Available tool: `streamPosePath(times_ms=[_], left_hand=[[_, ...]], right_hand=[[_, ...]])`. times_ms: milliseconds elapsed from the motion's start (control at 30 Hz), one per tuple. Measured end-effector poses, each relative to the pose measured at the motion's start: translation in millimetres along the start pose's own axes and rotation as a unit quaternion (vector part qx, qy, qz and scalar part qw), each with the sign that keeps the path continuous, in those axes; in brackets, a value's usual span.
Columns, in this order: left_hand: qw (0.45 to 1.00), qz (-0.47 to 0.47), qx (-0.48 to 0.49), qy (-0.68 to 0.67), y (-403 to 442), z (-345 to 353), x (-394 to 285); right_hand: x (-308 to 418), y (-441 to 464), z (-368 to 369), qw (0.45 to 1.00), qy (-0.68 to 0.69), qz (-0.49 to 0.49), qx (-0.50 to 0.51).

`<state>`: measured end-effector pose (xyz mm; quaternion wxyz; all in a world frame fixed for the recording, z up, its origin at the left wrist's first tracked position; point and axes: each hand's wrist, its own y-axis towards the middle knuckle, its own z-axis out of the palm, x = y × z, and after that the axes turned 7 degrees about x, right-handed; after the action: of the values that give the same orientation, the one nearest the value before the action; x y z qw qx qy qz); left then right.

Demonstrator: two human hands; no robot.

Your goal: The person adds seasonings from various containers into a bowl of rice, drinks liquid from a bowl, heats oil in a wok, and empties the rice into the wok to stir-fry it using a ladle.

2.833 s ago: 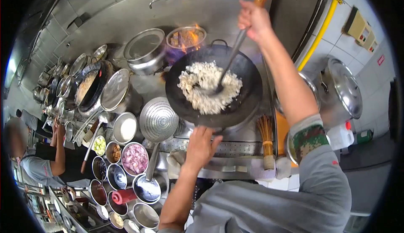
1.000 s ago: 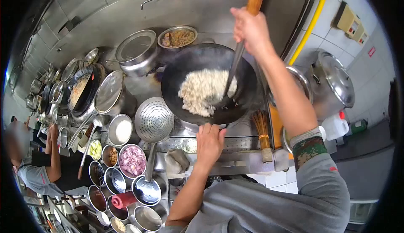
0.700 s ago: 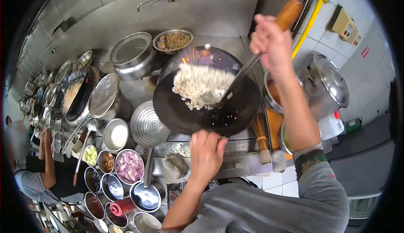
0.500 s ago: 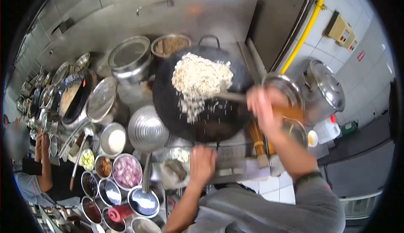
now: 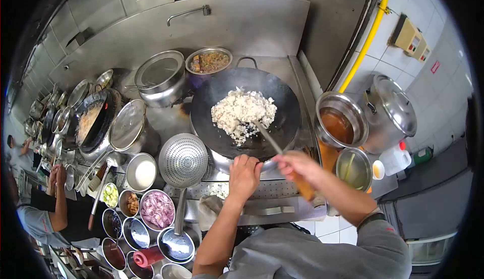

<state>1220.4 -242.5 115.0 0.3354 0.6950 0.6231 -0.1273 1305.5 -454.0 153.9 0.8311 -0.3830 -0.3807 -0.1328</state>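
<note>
A large black wok [image 5: 212, 97] sits tilted slightly on the stove, with a heap of white rice [image 5: 242, 110] mixed with small dark bits inside. My right hand [image 5: 297, 167] grips a wok utensil [image 5: 267, 137] with a metal shaft and wooden handle. Its head is buried in the rice, so I cannot tell whether it is a ladle or a spatula. At the wok's near edge, my left hand [image 5: 244, 177] has its fingers curled on the rim. A perforated strainer [image 5: 183, 159] lies just left of the wok.
To the left, bowls hold chopped onion [image 5: 157, 209], white powder [image 5: 145, 173] and other ingredients. Pots [image 5: 161, 79] stand behind. On the right are a pan of brown liquid [image 5: 339, 125] and a lidded stockpot [image 5: 393, 112]. A co-worker [image 5: 58, 213] stands far left.
The rice has dropped back from a tossed, spread mass into a compact heap in the wok. My right hand has come down and left, nearer the wok's front rim.
</note>
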Motion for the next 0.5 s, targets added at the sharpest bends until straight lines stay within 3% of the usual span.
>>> streamPosePath(times_ms=[33, 67, 133, 200, 267, 333, 400, 500], left_hand=[[1.0, 0.003, -0.02, -0.002, -4, -4, -2], [0.999, 0.004, -0.036, -0.003, -12, -9, -4], [0.998, 0.004, -0.057, -0.005, -24, -25, -8], [0.998, -0.013, -0.064, -0.007, -32, -39, -14], [0.997, -0.014, -0.07, 0.011, -37, -42, -16], [0.997, -0.011, -0.071, 0.02, -35, -41, -16], [0.998, -0.011, -0.066, 0.015, -31, -32, -19], [0.998, -0.017, -0.057, 0.026, -26, -29, -24]], right_hand=[[22, -5, 2, 0.995, -0.099, -0.022, -0.018], [44, -22, 7, 0.997, -0.055, -0.016, -0.043], [63, -44, 0, 0.952, -0.286, 0.06, -0.095], [67, -63, -1, 0.903, -0.402, -0.002, -0.155], [54, -69, -4, 0.827, -0.521, -0.063, -0.202], [16, -43, -28, 0.724, -0.651, -0.035, -0.225], [1, -28, -39, 0.638, -0.735, 0.001, -0.229], [45, -54, -28, 0.618, -0.758, -0.013, -0.208]])
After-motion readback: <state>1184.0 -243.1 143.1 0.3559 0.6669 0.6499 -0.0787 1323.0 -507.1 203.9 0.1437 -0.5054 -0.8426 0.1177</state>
